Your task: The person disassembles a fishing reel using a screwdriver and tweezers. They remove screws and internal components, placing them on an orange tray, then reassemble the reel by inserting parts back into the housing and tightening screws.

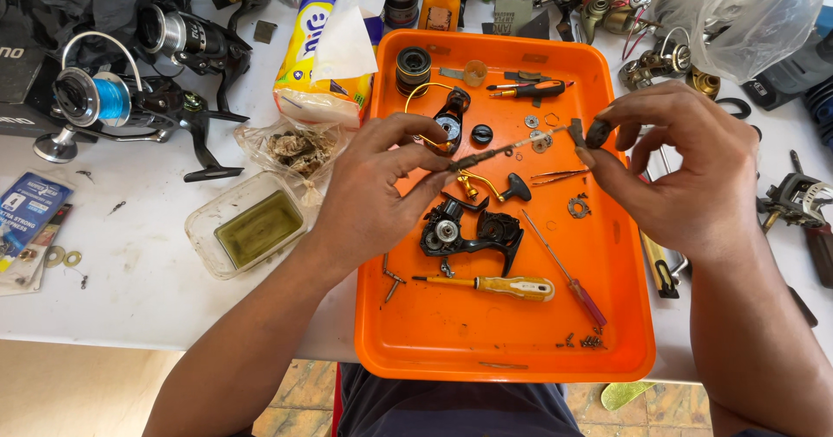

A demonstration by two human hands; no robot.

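1. Left hand (369, 190) pinches one end of the thin dark metal reel shaft (499, 151); right hand (685, 172) grips its black knobbed end, above the orange plastic tray (625, 315).
2. Loose grip: the shaft's small fittings could slide off.
3. They'd likely scatter among the tiny screws (590, 341).
4. The yellow-handled screwdriver (508, 287) could roll if bumped.

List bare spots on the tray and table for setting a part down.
Free: orange tray floor below the yellow-handled screwdriver; white table between the clear tub and near edge. Crowded: tray's upper half, the table's back edge and its right side.
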